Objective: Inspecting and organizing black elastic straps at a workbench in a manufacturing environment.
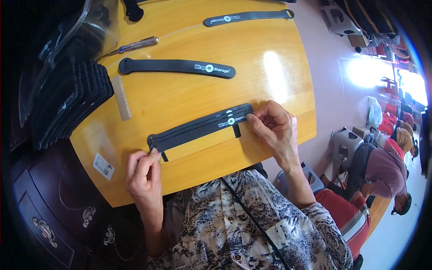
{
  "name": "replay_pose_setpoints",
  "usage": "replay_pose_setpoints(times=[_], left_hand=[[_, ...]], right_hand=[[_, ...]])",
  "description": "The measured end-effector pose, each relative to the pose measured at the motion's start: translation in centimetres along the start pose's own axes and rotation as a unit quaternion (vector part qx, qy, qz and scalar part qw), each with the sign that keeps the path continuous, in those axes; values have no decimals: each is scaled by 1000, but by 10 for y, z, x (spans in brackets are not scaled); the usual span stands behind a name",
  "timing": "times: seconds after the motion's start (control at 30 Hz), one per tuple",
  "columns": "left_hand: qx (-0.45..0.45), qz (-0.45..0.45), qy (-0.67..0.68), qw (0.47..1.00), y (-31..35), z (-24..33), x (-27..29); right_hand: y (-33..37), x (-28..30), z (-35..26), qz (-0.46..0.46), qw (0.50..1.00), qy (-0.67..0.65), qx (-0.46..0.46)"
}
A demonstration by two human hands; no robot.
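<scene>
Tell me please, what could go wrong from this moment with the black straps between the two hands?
The black straps have stepped long edges, so they might slide further out of line. The left fingers and right fingers are only at the ends; the middle could shift. The dark pile at left has uneven edges and might slip if bumped.

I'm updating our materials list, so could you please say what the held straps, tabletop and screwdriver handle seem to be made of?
Held straps: matte black, likely synthetic fabric, by their dull faces; weave unresolved.
Tabletop: glossy, probably varnished wood or laminate, given faint grain and bright reflection.
Screwdriver handle: probably translucent plastic, by its see-through look; finish unclear.
</scene>
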State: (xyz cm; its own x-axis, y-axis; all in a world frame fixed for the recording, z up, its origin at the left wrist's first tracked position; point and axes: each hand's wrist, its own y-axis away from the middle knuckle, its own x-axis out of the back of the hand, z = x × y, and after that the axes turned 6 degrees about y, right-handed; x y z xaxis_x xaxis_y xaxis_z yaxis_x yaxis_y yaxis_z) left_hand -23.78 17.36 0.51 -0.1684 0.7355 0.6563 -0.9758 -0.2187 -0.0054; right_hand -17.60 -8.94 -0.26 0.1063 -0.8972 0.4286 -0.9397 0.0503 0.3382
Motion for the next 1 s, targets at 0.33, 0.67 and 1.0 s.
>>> replay_pose_setpoints(times=[0.33,0.67,1.0], left_hand=[[9,-5,-7,1000,-3,6,3],[46,-14,56,997,-8,-8,-1],[-221,-188,-167,942,-20,25,-47]], right_hand=[[-4,-1,-10,7,990,132,48],[-32,18,-5,-109,992,35,-48],[-17,-24,-24,-46,973,162,157]])
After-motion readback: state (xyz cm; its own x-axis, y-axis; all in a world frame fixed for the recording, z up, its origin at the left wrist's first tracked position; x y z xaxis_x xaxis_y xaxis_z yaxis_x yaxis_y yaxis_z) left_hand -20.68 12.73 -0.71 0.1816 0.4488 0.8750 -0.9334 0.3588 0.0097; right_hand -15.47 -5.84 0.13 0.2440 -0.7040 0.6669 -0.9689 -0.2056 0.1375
